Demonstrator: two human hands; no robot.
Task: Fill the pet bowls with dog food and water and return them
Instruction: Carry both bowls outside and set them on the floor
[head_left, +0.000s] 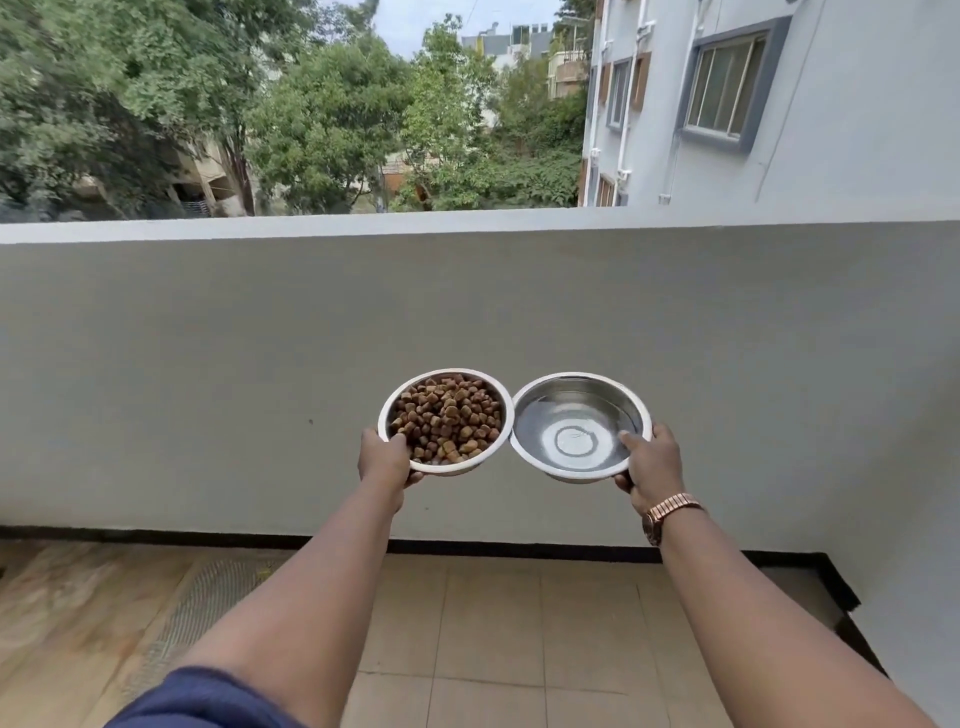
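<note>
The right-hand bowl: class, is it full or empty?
Partly filled: clear water lies in the steel bowl, its base ring visible through it, held by the right hand.

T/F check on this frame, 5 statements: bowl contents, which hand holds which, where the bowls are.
1. The left hand grips the kibble bowl. True.
2. The water bowl is empty. False: it holds clear water.
3. Both bowls rest on the tiled floor. False: both are held up in front of the parapet wall.
4. A wristwatch sits on the right wrist. True.
5. The right hand is free. False: it grips the water bowl's rim.
</note>
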